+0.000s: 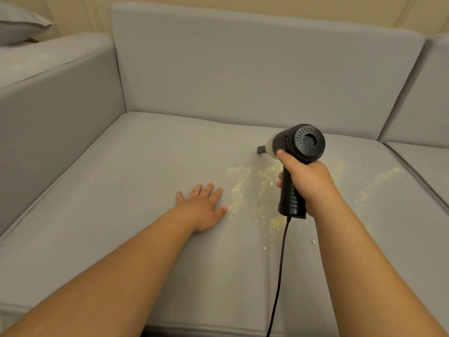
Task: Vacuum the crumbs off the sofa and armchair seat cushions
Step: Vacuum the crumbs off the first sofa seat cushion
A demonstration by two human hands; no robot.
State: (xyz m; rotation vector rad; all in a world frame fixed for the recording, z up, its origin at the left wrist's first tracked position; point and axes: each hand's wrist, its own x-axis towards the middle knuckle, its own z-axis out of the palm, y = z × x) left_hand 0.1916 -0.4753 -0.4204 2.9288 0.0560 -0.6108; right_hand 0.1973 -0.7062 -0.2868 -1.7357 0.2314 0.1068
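Left hand [204, 207] flat on seat cushion [121, 190], right hand [308, 181] round vacuum [295, 166]

Cord [279, 276] runs off bottom edge, plug unseen. Vacuum [297, 152] nozzle tip hidden by its own body; right hand [307, 181] covers most of the grip. Pillow [17, 23] cut at top-left corner. Next seat cushion [427, 161] cut by right edge.
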